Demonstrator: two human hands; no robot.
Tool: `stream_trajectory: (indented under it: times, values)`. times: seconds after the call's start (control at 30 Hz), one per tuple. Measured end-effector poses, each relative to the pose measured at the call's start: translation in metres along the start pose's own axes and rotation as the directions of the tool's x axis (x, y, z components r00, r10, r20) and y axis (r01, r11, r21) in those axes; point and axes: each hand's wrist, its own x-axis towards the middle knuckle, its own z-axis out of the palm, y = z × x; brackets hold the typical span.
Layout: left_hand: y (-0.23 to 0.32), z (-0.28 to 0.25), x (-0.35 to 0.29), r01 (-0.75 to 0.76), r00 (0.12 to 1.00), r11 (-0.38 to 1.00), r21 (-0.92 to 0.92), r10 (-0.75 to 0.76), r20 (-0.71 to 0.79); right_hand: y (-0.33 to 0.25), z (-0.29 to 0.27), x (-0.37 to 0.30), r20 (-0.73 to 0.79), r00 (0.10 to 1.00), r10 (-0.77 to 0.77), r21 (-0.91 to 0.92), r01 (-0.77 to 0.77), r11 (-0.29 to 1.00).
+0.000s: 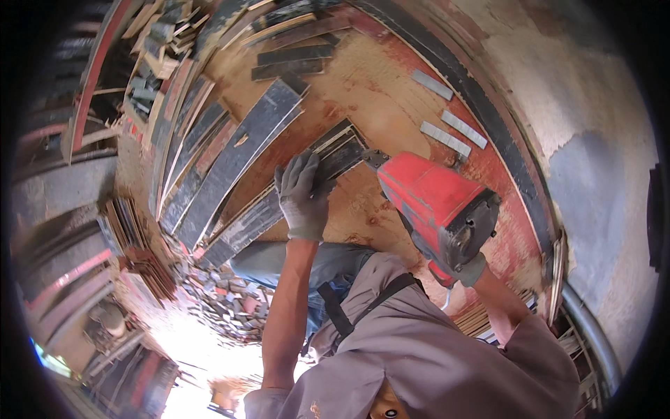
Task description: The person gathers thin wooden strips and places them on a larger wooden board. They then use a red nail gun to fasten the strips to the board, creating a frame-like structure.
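Observation:
My left hand (305,197), in a grey glove, lies with stretched fingers on a long, narrow black-faced board (255,218). The board slants from lower left to upper right and has raised strips along its length. In my right hand (469,271), also gloved, is a red and black nail gun (433,192). The tool's body hides most of that hand's fingers. Its nose points at the board's upper right end, close to it; whether they touch I cannot tell.
Wide black boards (241,150) are stacked left of my left hand. Strips of nails (445,138) lie on the worn wooden worktop (377,105) at the right. Wood offcuts (230,300) are heaped at lower left. A dark raised edge (481,133) runs along the worktop's right side, beside a wall.

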Motion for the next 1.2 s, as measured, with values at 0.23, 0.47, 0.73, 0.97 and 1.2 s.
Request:
stream_trajectory:
  times: [0.23, 0.47, 0.73, 0.97, 1.2]
  values:
    - [-0.003, 0.004, -0.004, 0.025, 0.998, 0.997, -0.076, -0.029, -0.056, -0.023, -0.047, 0.03, -0.01, 0.998, -0.061, 0.476, 0.059, 0.877]
    - [-0.01, 0.002, -0.007, 0.032, 0.998, 0.99, -0.138, -0.039, -0.049, -0.077, -0.052, 0.062, -0.132, 0.988, -0.081, 0.379, 0.125, 0.917]
    - [-0.047, -0.036, -0.026, -0.036, 0.989, 0.981, -0.192, 0.008, -0.148, -0.101, -0.062, 0.073, 0.083, 0.995, -0.052, 0.104, 0.043, 0.994]
    - [-0.061, -0.032, -0.031, -0.077, 0.987, 0.958, -0.276, 0.035, -0.157, -0.147, -0.05, 0.085, -0.067, 0.952, -0.3, -0.193, 0.283, 0.94]
    - [-0.064, -0.034, -0.031, -0.086, 0.99, 0.967, -0.24, 0.055, -0.13, -0.142, -0.041, 0.096, -0.073, 0.886, -0.457, -0.291, 0.419, 0.86]
